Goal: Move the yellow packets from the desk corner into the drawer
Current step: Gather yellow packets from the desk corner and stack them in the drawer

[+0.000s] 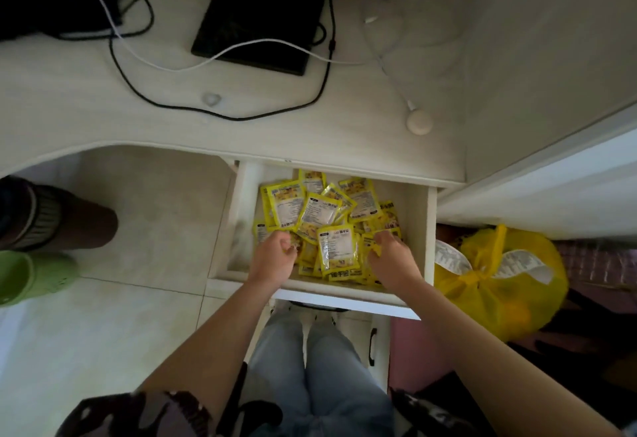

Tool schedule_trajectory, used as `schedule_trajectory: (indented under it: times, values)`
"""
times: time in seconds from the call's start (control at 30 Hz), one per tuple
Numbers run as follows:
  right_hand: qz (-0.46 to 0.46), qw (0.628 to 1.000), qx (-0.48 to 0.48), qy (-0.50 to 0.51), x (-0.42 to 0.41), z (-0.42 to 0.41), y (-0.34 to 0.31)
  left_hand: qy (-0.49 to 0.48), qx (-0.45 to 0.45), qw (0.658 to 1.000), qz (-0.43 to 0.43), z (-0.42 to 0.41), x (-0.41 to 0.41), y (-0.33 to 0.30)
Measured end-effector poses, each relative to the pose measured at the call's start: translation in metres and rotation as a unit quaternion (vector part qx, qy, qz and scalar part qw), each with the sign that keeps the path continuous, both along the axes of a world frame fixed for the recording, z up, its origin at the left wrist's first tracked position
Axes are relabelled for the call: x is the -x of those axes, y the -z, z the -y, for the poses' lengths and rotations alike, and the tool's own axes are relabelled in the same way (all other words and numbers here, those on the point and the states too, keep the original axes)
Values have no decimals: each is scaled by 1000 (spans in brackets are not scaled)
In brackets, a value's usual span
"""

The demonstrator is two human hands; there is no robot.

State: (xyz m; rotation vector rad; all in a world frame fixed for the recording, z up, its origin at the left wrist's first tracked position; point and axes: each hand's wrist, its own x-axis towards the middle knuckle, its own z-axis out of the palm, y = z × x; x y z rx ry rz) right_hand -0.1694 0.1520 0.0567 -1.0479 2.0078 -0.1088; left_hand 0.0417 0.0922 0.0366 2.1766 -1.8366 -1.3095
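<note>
Both arms are reaching forward into the open drawer [418, 230], which is sticking out from under the near edge of the desk [103, 106]. The left hand [274, 259] is lying with fingers curled down among the yellow packets [320, 216] at the drawer's near left; whether it is pinching one is unclear. The right hand [391, 257] is curling onto the packets at the near right, seemingly gripping some. The packets are lying heaped inside the drawer. To the right, a yellow plastic bag [499, 281] is sitting on the floor. Farther off, a black cable [138, 88] and a dark tablet [258, 23] are lying on the desk.
</note>
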Motion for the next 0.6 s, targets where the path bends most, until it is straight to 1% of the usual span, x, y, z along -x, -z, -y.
schedule_trajectory:
  times: [0.07,0.2,0.27,0.47,0.6]
  values:
    - [3,999,14,-30,-15,12,-10,-15,23,1000,-3,-4,-9,-11]
    - [17,993,64,-95,-57,40,-29,-95,55,993,-40,-7,-33,-33]
    - [17,988,87,-129,-79,52,-36,-118,79,989,-43,-8,-49,-45]
    - [-23,956,129,-262,-146,76,-54,-173,121,977,-12,-16,-118,-70]
    - [-39,935,131,-327,-196,84,-62,-189,158,969,20,-26,-170,-75]
